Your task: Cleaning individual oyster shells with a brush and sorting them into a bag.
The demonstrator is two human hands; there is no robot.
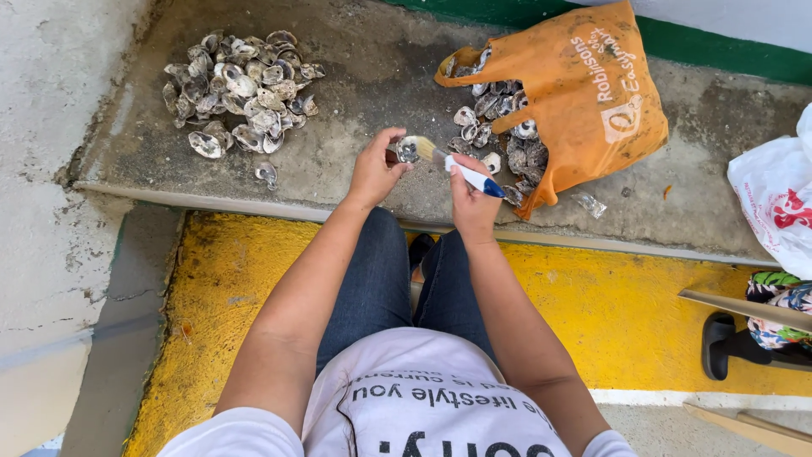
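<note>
The left hand [375, 169] is closing around a single oyster shell [408, 150], pinching it by its edge between thumb and fingers so that the broad face is tilting up and toward the other hand, which seems the reason for the grip: it is leaving the surface free. The right hand [470, 199] is wrapping around the blue-and-white handle of a paintbrush [452, 165], held much like a pen, and the pale bristles are touching the shell's face just beside the left thumb. Both hands are working close together above the person's knees, out over the concrete ledge [355, 68]. Just beyond the right hand, an orange bag [592, 101] is lying on its side with its mouth facing the hands, and more shells are spilling from it within easy reach. Well off beyond the left hand, a separate pile of shells [241, 93] is sitting on the ledge, with one stray shell [266, 173] lying nearer the left wrist. Far out past the right elbow, a white plastic bag [774, 203] is resting at the edge of view, and below the forearms a yellow-painted strip [609, 305] is running across.
</note>
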